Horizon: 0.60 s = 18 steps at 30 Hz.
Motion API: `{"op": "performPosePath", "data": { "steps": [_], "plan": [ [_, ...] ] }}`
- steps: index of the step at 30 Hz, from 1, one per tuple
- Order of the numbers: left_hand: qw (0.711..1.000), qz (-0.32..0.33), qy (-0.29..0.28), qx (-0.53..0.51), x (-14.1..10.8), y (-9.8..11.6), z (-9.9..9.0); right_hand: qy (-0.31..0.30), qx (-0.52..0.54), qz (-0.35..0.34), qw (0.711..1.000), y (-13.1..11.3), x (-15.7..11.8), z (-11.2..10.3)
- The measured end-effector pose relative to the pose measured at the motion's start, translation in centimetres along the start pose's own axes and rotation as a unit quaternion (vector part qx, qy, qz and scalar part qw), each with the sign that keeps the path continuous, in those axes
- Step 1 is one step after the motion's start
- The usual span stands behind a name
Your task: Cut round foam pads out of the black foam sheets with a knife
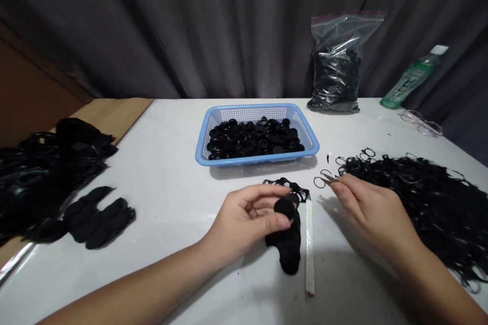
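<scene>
My left hand is closed, pinching a small round black disc between thumb and fingers. Below it on the white table lies a black piece with rounded lobes, partly covered by the hand. A strip of black scrap with holes sits just beyond the fingertips. My right hand grips slim metal tweezers that point left. A thin black ring is at their tips; whether it is held or lying on the table, I cannot tell. Between both hands rests a white stick with a dark tip.
A blue basket of black round parts stands behind the hands. Black ring scraps are heaped at right, black pieces at left. Farther back are a filled zip bag, a green bottle and glasses.
</scene>
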State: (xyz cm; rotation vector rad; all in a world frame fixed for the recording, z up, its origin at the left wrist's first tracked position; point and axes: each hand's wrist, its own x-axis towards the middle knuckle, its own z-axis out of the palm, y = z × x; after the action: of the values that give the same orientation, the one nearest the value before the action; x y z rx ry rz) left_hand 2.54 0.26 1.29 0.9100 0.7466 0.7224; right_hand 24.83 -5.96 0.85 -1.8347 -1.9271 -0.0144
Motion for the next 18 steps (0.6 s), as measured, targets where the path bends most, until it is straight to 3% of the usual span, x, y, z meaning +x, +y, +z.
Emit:
{"op": "performPosePath", "data": {
  "steps": [3, 6, 11, 14, 16, 18],
  "plan": [
    [0.994, 0.039, 0.099, 0.027, 1.5, 1.4, -1.0, -0.095, -0.05, 0.087, 0.99, 2.0, 0.7, 0.9],
    [0.985, 0.05, 0.164, -0.005, 2.5, 2.9, -1.7, -0.147, -0.031, 0.123, 0.981, 2.6, 0.9, 1.9],
    [0.993, 0.056, 0.105, -0.021, 2.3, 3.6, -2.1, -0.139, -0.038, 0.109, 0.984, 2.3, 0.5, 3.2],
    [0.983, 0.067, 0.04, 0.168, 1.6, 2.7, -2.3, -0.145, -0.083, 0.107, 0.98, 2.7, 0.2, 3.8],
    [0.917, 0.087, -0.007, 0.388, 1.3, 2.0, -2.3, -0.142, -0.112, 0.098, 0.979, 3.1, 0.1, 4.1],
    [0.81, 0.124, -0.031, 0.573, 1.3, 1.1, -2.3, -0.125, -0.141, 0.078, 0.979, 3.4, 0.1, 4.3]
  ]
}}
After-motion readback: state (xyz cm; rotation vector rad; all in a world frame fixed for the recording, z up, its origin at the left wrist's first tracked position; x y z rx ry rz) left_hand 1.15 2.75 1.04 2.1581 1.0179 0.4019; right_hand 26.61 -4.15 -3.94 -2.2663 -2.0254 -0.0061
